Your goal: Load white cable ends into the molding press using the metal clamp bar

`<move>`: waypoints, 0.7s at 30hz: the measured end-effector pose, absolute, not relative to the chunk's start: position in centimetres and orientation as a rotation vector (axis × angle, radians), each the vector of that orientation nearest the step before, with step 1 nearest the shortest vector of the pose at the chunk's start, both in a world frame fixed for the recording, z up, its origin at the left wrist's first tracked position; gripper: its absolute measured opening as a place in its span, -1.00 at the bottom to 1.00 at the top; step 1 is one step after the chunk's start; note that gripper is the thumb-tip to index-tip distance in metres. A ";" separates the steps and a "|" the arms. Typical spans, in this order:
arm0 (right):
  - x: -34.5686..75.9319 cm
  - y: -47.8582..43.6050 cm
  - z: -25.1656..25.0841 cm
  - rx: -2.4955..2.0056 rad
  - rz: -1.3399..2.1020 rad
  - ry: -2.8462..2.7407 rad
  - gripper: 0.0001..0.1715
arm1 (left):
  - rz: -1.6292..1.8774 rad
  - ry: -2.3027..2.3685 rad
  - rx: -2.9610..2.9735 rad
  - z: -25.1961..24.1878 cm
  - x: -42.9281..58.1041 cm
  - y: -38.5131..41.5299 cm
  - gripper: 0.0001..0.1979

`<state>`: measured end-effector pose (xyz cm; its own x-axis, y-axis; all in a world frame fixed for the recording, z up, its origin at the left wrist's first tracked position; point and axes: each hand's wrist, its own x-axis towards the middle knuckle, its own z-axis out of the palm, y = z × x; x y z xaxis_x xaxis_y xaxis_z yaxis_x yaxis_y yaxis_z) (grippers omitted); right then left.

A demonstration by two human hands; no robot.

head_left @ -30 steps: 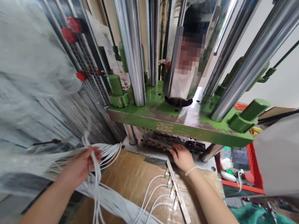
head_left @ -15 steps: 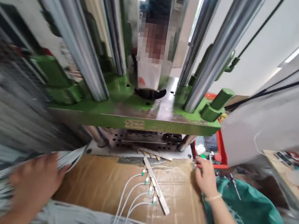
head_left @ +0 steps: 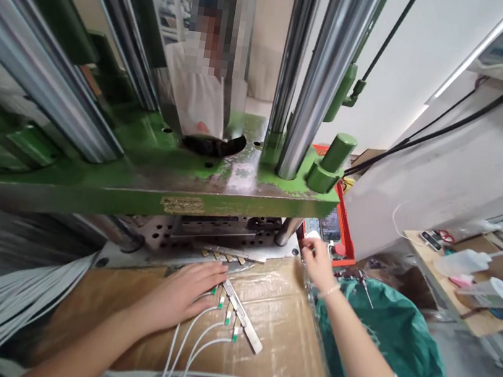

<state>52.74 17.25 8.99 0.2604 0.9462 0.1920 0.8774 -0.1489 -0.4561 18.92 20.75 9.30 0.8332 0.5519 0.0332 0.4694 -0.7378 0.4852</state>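
My left hand [head_left: 185,294], fingers stretched and unclenched, lies at the upper end of the metal strip [head_left: 247,323] on cardboard [head_left: 292,319]; light touch should avoid shifting it. My right hand [head_left: 318,266] is beside the red tray [head_left: 348,239], its grasp I cannot tell

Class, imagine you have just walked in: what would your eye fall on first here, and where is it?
The thick green press plate spans the view above the work, with shiny steel columns rising through it. Below, on brown cardboard, the left hand lies at the far end of a slanting metal strip, while white cables fan out at the lower left.
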 end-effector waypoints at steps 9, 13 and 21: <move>41.2 6.6 6.2 -1.452 0.531 -2.207 -0.20 | 0.162 0.506 2.573 9.6 21.4 23.9 -0.64; 40.7 6.3 5.4 -1.498 0.433 -2.203 -0.22 | 0.204 0.463 2.522 9.3 20.6 23.1 -0.63; 42.2 13.6 7.8 -1.394 0.227 -2.332 -0.41 | 0.471 0.921 2.363 11.0 19.3 25.0 -0.65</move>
